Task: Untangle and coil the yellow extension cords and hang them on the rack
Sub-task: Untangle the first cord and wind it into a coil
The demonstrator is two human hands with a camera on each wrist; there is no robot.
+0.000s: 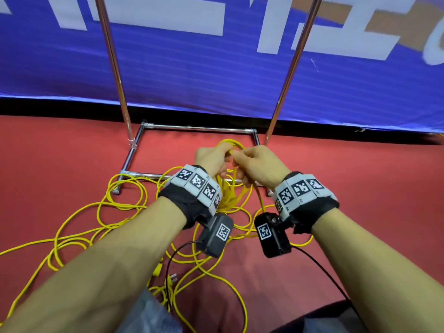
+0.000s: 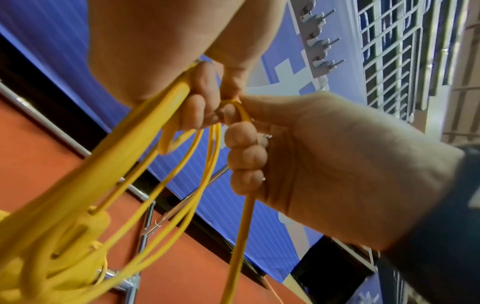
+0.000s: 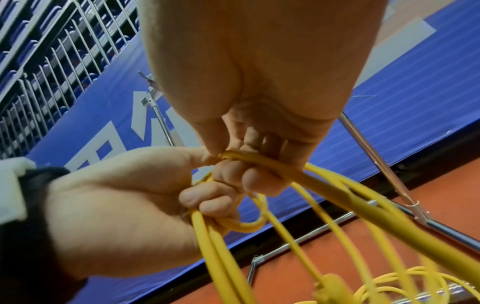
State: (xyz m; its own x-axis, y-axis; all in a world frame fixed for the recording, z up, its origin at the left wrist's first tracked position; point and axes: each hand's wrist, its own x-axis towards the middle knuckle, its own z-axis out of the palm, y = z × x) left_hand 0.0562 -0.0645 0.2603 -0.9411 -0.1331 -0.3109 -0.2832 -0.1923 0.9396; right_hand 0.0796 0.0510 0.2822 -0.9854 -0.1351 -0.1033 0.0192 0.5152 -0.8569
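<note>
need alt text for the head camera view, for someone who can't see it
Both hands, left hand and right hand, grip a bunch of yellow cord loops held above a red floor. More yellow cord lies tangled below, before a chrome rack and blue banner.

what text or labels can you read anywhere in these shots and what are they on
No text reads as words.
Blue banner: large white characters, cropped and blurred, unreadable.
Grey wristbands and black wrist cameras: square black-and-white code markers only, no letters or numbers.
Yellow cords and metal rack: no print visible.
</note>
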